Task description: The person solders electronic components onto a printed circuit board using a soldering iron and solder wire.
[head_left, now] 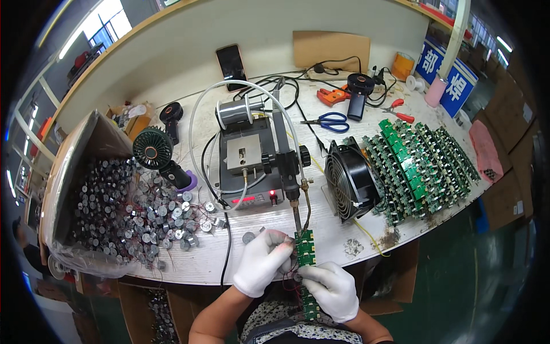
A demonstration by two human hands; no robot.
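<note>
A narrow green circuit board strip [307, 256] runs lengthwise in front of me, its far end beneath the soldering iron [294, 198]. My left hand [262, 265], in a white glove, is closed at the board's left edge; its pinched fingertips hide most of what they grip. From the right, my gloved right hand [332, 291] closes over the middle of the strip. Beside its fingertips shows a small round motor [298, 277], and thin red wires hang between the hands. The iron is held in a stand on the grey solder-feeding machine [250, 192], with a solder spool [236, 113] on top.
At left, a plastic-lined box [74, 252] spills small motors [172, 221] onto the table. A black fan [352, 180] and rows of circuit boards [409, 166] stand at right. Behind lie blue scissors [331, 122], red pliers [399, 112] and a phone [231, 66]. A black cable [227, 246] crosses the table.
</note>
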